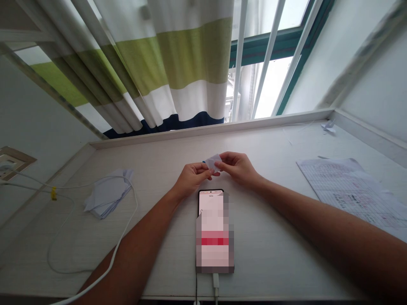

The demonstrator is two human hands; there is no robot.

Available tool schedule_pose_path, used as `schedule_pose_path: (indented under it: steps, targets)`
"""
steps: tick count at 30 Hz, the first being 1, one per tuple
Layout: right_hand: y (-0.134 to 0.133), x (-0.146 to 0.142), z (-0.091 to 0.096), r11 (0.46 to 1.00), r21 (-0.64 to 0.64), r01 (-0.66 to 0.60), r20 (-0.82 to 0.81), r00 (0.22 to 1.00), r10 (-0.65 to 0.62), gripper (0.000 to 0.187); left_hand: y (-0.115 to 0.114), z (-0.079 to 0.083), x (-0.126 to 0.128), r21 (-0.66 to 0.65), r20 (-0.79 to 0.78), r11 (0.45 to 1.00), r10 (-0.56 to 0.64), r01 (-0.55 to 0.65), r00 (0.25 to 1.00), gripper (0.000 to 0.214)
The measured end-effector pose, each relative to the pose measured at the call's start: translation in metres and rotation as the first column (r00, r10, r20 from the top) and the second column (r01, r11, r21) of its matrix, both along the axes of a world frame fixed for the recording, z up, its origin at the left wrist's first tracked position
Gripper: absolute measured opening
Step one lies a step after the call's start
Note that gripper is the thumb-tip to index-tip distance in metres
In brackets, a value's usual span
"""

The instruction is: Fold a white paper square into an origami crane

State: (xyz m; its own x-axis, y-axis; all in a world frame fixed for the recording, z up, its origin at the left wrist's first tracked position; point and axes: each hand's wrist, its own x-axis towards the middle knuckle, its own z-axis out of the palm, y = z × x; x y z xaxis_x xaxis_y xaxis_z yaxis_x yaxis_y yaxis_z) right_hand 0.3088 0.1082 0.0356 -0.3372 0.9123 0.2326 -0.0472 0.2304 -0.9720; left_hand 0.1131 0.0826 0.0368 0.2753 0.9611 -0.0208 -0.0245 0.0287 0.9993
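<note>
Striped curtains [193,55] in white, green and dark blue are hung over most of the window, and white bars [268,59] are left exposed at their right. Both forearms are stretched forward from the lower corners and angled inward, so that the left hand [194,176] and the right hand [237,166] are brought close together over the middle of the white table [263,254]. Between them a small folded white paper [212,162] is held, pinched by the thumb and fingers of each hand; the remaining fingers are curled, partly hidden. Just below the hands a phone [213,224] is laid with its screen lit, partly pixelated, and a plug [216,280] is fitted in its lower end. At the left a stack of papers [106,195] is crossed by a white cable [135,192], which is also passed in front of the left forearm. Lined, written sheets [349,186] are spread at the right, and crumpled paper [329,127] is lodged near the far corner.
</note>
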Motion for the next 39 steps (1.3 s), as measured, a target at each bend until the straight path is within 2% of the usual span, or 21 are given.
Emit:
schedule_pose_path:
  steps: [3, 6, 8, 11, 17, 19, 21, 24, 26, 30, 36, 39]
  targets:
    - [-0.004, -0.001, 0.001, 0.997, 0.048, 0.067, -0.004, 0.998, -0.067, 0.033, -0.001, 0.001, 0.001, -0.02, 0.008, 1.0, 0.017, -0.017, 1.0, 0.028]
    - [-0.006, -0.002, 0.005, 0.986, 0.146, 0.079, 0.104, 0.99, -0.095, 0.018, -0.002, -0.002, 0.003, -0.037, 0.015, 0.999, 0.028, -0.028, 0.999, 0.031]
    - [-0.007, -0.002, 0.007, 0.982, 0.173, 0.072, 0.157, 0.983, -0.1, 0.015, -0.001, -0.004, 0.004, -0.038, 0.025, 0.999, 0.015, -0.014, 1.0, 0.034]
    - [-0.006, -0.002, 0.008, 0.986, 0.152, 0.067, 0.152, 0.984, -0.09, 0.018, 0.0, -0.005, 0.004, -0.026, 0.033, 1.0, 0.013, -0.012, 0.999, 0.037]
    - [-0.003, -0.004, 0.0, 0.998, -0.013, 0.056, -0.041, 0.998, -0.056, 0.031, -0.001, -0.007, 0.005, -0.023, 0.07, 0.998, 0.058, -0.056, 0.996, 0.044]
    - [-0.002, -0.003, 0.0, 0.998, -0.033, 0.049, -0.056, 0.997, -0.051, 0.032, -0.001, -0.009, 0.005, 0.045, 0.079, 0.994, 0.097, -0.101, 0.992, 0.05]
    - [-0.001, -0.002, 0.0, 0.999, -0.028, 0.042, -0.05, 0.998, -0.043, 0.032, 0.0, -0.011, 0.003, 0.184, 0.05, 0.972, 0.141, -0.148, 0.989, 0.052]
    - [-0.003, -0.001, 0.003, 0.999, -0.039, -0.024, -0.054, 0.998, 0.022, 0.033, 0.004, -0.012, -0.002, 0.344, -0.048, 0.928, 0.17, -0.144, 0.984, 0.035]
    - [-0.005, -0.001, 0.005, 0.994, -0.076, -0.08, -0.06, 0.995, 0.075, 0.037, 0.006, -0.011, -0.005, 0.365, -0.094, 0.919, 0.195, -0.148, 0.976, 0.025]
    - [-0.007, -0.001, 0.008, 0.98, -0.124, -0.156, -0.051, 0.987, 0.15, 0.045, 0.007, -0.008, -0.01, 0.421, -0.149, 0.894, 0.235, -0.153, 0.961, 0.019]
    - [-0.006, 0.0, 0.005, 0.99, -0.07, -0.12, 0.009, 0.993, 0.121, 0.049, 0.004, -0.002, -0.01, 0.511, -0.154, 0.855, 0.189, -0.085, 0.97, 0.013]
    - [-0.006, 0.0, 0.004, 0.991, -0.063, -0.119, 0.008, 0.993, 0.12, 0.049, 0.002, 0.001, -0.01, 0.502, -0.181, 0.861, 0.203, -0.087, 0.962, 0.014]
